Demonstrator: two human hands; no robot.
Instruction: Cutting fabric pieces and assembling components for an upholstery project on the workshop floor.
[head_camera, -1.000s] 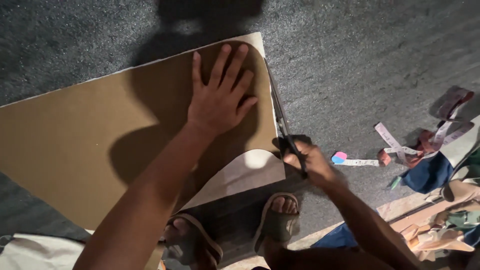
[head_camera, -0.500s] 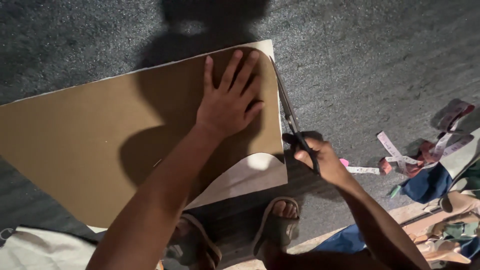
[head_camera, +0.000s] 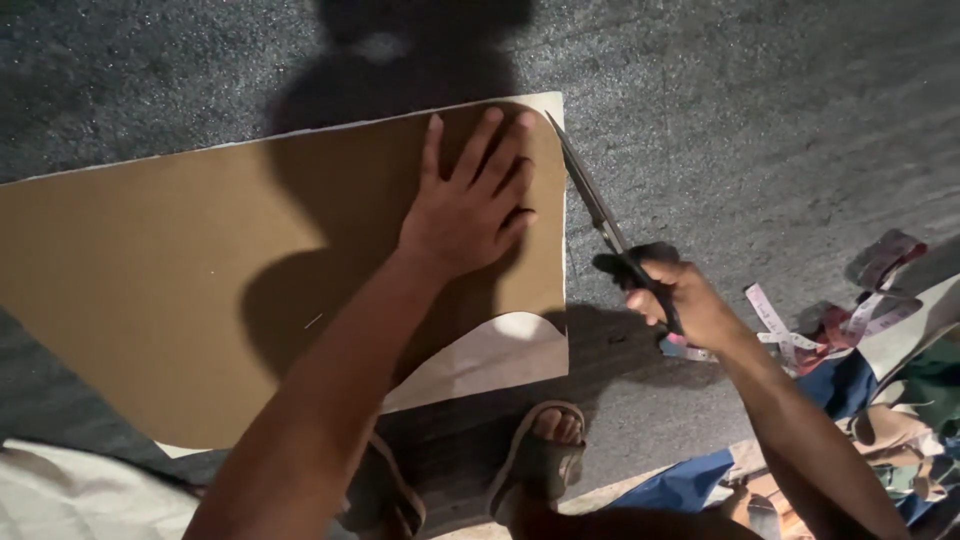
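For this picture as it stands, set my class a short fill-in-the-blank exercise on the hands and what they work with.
1. The left hand lies flat on a sheet of brown ____.
2. The right hand grips black-handled ____.
3. The blades run along the sheet's ____ edge, as the picture shows it.
4. A measuring tape lies on the ____ beside the right hand.

Missing words: cardboard; scissors; right; ground

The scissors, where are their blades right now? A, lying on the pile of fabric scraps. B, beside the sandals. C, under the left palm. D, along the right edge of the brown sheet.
D: the scissors, held in the right hand, run along the right edge of the brown sheet.
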